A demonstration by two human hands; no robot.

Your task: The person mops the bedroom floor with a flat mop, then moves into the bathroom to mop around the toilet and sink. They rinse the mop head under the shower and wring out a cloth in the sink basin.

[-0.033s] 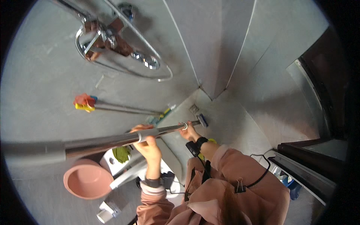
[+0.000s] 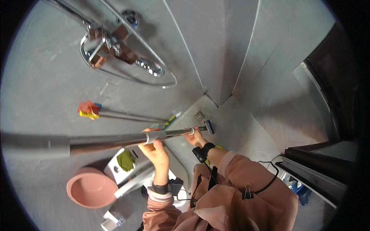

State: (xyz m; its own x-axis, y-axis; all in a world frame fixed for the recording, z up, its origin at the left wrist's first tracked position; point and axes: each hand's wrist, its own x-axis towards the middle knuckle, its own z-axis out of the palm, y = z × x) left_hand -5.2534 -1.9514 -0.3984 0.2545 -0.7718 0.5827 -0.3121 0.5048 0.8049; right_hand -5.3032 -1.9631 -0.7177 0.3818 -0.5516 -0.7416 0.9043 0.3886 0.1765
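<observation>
Both my hands grip a long-handled mop point(image 2: 175, 133) with a shiny metal pole that runs from the left edge toward the floor on the right. My left hand point(image 2: 157, 149) is wrapped round the pole at a pale grey collar. Farther down, near a white ring, my right hand point(image 2: 195, 138) closes round it. The small blue-grey mop head point(image 2: 209, 127) rests on the floor just beyond my right hand, too small to tell whether it is a pad or a brush. A square floor drain point(image 2: 199, 116) lies close to it.
A pink basin point(image 2: 91, 189) stands at lower left beside a white unit with a green cloth point(image 2: 125, 160) on it. Long-handled tools point(image 2: 89, 110) lean at the left wall below a chrome shower tap point(image 2: 111, 44). A boxed-in wall corner point(image 2: 218, 57) juts ahead; a dark door frame point(image 2: 320, 165) stands right.
The pole's near end has swung slightly upward in the picture, with my left hand shifting a little right. The mop head stays beside the drain. My view has tilted slightly.
</observation>
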